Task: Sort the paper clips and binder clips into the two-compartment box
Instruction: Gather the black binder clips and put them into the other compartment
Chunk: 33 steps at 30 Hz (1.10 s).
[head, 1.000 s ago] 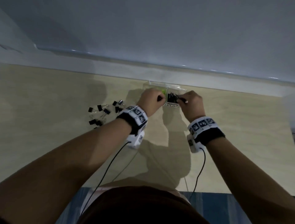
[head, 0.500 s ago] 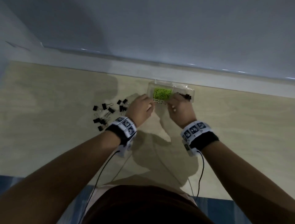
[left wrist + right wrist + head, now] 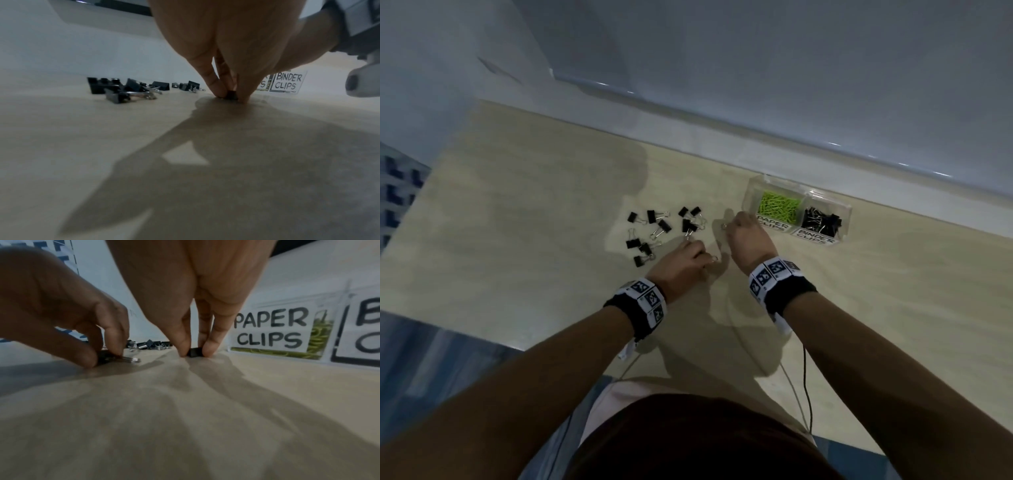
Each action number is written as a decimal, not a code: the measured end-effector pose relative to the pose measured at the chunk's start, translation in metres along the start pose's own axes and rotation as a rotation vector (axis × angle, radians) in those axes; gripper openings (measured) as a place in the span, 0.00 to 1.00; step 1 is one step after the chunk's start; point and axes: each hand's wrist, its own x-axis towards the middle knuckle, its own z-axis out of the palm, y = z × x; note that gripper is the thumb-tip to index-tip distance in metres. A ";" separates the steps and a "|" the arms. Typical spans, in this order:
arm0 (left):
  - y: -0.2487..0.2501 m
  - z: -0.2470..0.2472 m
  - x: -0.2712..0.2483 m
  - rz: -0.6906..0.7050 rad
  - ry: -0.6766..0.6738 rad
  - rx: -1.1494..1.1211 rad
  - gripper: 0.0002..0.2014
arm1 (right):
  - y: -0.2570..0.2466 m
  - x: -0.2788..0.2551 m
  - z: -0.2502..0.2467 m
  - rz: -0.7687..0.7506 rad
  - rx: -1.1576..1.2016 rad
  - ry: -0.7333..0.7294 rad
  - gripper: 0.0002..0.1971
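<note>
My right hand (image 3: 197, 308) pinches one black binder clip (image 3: 194, 352) on the tabletop (image 3: 517, 240), mid-frame; my left hand (image 3: 681, 265) pinches another (image 3: 231, 95). Loose binder clips (image 3: 661, 233) lie at left; the two-compartment box (image 3: 753, 192) sits at upper right.

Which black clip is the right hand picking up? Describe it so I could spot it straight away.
Start at the clear plastic two-compartment box with the PAPER CLIPS label. Just left of it, the right hand pinches a small black binder clip on the pale wooden table. Unlike the loose black binder clips farther left, it sits alone between fingertips, nearest the box.
</note>
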 end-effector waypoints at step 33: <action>-0.019 -0.037 -0.030 -0.343 -0.080 -0.109 0.10 | -0.024 -0.028 -0.005 0.030 0.434 0.112 0.03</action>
